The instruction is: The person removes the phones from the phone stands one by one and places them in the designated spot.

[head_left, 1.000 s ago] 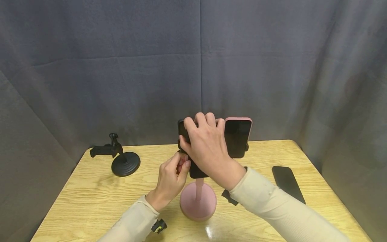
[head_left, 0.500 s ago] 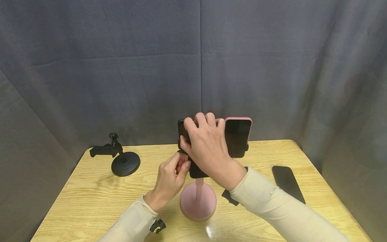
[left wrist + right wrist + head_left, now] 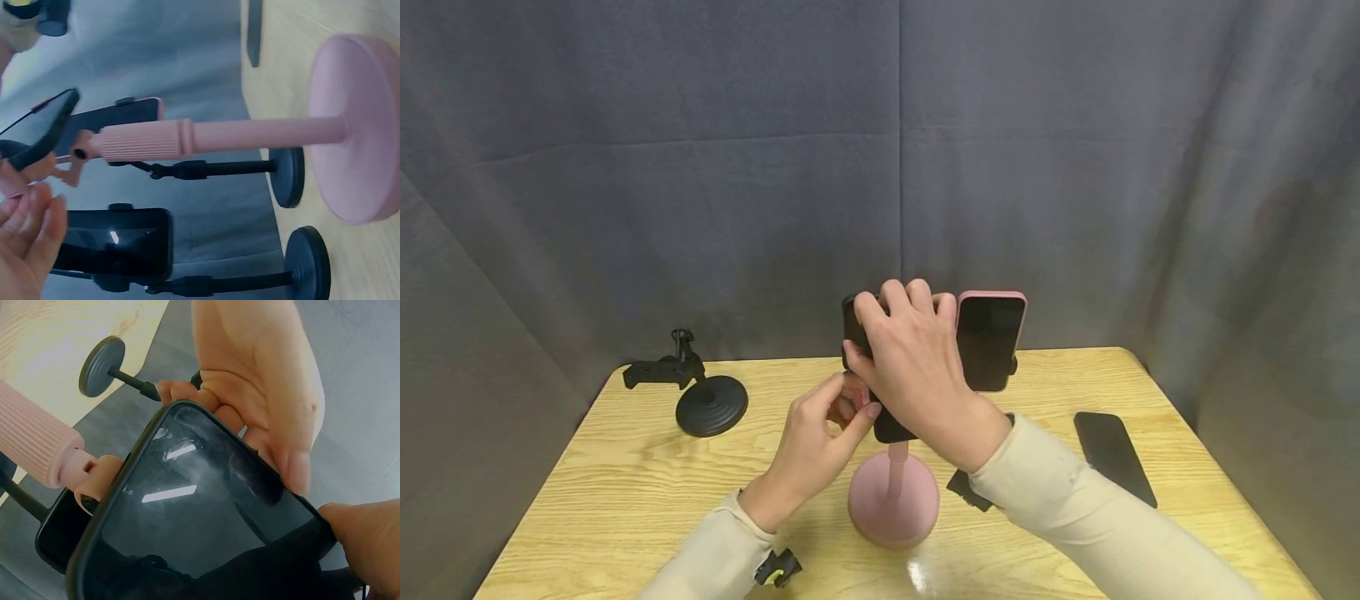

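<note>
A pink phone stand [image 3: 895, 500] stands upright on the table, with a black phone [image 3: 187, 506] at its head. My right hand [image 3: 913, 354] reaches over this phone and grips it, hiding most of its screen in the head view; the right thumb [image 3: 369, 544] lies on its edge. At the phone's left side, my left hand [image 3: 820, 433] has its thumb against the edge and its fingers curled behind. A pink clamp piece [image 3: 11, 181] of the stand shows between those fingers. Exactly how the clamp meets the phone is hidden.
Behind are a pink-cased phone [image 3: 991, 342] and another black phone [image 3: 119, 244], held on black stands. A black stand [image 3: 711, 406] with a bare clamp is at the left. A dark phone [image 3: 1116, 458] lies at right. Grey curtains [image 3: 700, 167] surround the table.
My left wrist has shifted slightly left and down, and the gap between left thumb and forefinger has widened. The pink stand has shifted very slightly right. My right hand has stayed nearly still.
</note>
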Demonstrator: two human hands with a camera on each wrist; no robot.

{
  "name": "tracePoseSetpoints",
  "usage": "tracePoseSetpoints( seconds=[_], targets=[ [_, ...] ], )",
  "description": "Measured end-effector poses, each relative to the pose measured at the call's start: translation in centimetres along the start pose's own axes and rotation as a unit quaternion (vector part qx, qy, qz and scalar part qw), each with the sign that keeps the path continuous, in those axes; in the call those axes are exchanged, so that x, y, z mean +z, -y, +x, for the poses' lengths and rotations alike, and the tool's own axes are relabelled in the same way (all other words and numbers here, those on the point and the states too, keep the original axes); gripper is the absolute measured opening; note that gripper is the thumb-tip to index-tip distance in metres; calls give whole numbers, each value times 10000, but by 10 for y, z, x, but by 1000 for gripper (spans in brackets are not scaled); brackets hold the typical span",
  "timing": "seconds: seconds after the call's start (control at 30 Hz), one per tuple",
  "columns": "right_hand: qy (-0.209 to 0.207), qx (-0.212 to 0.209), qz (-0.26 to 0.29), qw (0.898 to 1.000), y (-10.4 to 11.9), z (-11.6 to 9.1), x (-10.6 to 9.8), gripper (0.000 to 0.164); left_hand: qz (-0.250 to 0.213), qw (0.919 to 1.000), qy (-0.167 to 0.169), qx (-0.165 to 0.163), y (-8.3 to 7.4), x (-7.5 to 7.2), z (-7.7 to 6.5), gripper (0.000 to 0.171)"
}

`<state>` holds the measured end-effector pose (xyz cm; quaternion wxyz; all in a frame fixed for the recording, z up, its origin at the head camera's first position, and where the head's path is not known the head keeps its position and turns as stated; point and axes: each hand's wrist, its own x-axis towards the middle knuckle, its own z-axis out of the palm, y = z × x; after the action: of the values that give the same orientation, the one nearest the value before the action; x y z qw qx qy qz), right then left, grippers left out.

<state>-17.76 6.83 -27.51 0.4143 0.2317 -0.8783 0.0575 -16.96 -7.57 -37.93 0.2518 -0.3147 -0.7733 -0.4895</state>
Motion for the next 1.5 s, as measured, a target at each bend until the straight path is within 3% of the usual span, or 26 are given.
tracePoseSetpoints(
  seconds=[0.27, 0.37, 0.5, 1.23, 1.5],
  targets=[
    [15, 20, -19, 10000, -3, 0, 0, 25, -210, 9904, 662, -1191, -18, -11, 8, 13],
    [44, 51, 27, 10000, -4, -1, 0, 22, -193, 9837, 725, -1634, -25, -11, 11, 12],
    [78, 33, 60, 9999, -4, -1, 0, 19, -209, 9783, 685, -1943, -31, -10, 11, 11],
    [87, -70, 186, 9998, -6, -1, 0, 18, -701, 9753, 701, -1972, -27, -14, 10, 15],
    [99, -47, 146, 9998, -5, -1, -1, 19, -658, 9764, 628, -1959, -24, -12, 9, 15]
  ],
)
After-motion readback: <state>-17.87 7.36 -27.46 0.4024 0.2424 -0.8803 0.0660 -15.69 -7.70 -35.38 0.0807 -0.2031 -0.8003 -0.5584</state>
